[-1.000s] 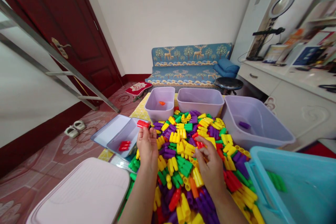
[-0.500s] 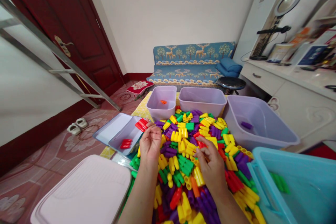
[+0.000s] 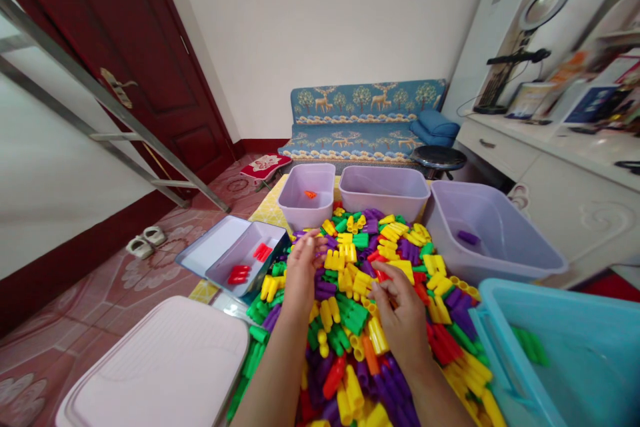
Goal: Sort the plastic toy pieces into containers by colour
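Observation:
A large heap of coloured plastic blocks [image 3: 353, 313], made of joined tubes in yellow, green, purple, red and orange, lies in front of me. My left hand [image 3: 303, 270] is over the left part of the heap with nothing in it, its fingers stretched forward and apart. Over the heap's right side, my right hand [image 3: 403, 310] has curled fingers around a red block [image 3: 383, 275], partly hidden by them. Left of my left hand is an open lidded box [image 3: 227, 273] with two red blocks [image 3: 262, 252] inside.
Three lilac bins stand along the back: the left bin [image 3: 306, 217] holds an orange piece, the right bin [image 3: 510, 257] a purple block. A blue tub [image 3: 565, 300] at right holds a green block. A pale pink lid [image 3: 160, 367] lies at front left.
My left hand has let go of a red block, which now lies in the lidded box, and has moved right over the heap. The right hand has stayed nearly still.

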`<state>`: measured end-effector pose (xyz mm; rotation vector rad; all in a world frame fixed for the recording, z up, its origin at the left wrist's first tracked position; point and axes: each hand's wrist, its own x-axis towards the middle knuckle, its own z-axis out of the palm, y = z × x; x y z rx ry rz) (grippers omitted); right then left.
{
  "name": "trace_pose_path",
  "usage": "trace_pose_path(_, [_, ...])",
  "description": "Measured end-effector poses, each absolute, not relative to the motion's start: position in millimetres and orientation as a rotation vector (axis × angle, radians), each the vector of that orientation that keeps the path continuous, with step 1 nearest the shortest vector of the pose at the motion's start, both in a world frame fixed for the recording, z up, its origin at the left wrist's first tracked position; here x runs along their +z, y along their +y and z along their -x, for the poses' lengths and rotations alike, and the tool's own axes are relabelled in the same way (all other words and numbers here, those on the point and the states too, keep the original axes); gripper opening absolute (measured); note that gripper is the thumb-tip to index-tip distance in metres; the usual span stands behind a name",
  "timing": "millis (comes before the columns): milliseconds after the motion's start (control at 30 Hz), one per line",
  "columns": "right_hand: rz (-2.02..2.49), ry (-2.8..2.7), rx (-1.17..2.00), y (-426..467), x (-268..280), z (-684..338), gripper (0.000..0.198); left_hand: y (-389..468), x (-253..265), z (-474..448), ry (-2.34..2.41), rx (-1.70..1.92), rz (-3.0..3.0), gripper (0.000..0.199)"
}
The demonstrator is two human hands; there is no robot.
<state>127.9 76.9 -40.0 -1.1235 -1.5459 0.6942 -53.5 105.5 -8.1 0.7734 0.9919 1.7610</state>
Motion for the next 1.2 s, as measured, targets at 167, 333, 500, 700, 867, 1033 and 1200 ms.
trace_pose_path(167, [1.061,-1.618,0.533,80,-40,-128,0.025,102,-18,37,1.699,1.295,-1.948,0.045])
trace_pose_path(333, [1.051,-1.742,0.302,80,-37,-128,0.021,105,-23,36,1.731,1.077,-2.192,0.047])
trace_pose_path(500, [1.135,-1.825,0.252,80,-41,-127,0.030,108,-30,36,1.672,1.320,-2.069,0.048])
trace_pose_path(700, [1.284,-1.968,0.241,81,-45,-124,0.044,106,-32,31,1.787,1.348,-2.014,0.033])
trace_pose_path(867, [1.297,-1.987,0.254,81,-44,-122,0.039,103,-27,28,1.852,1.207,-2.055,0.029])
trace_pose_path(1033, [1.208,-1.856,0.306,79,-40,-122,0.024,103,-29,29,1.787,1.240,-2.017,0.026])
trace_pose_path(1200, [1.292,-1.666,0.491,75,-37,-125,0.023,101,-29,30,1.710,1.408,-1.860,0.020])
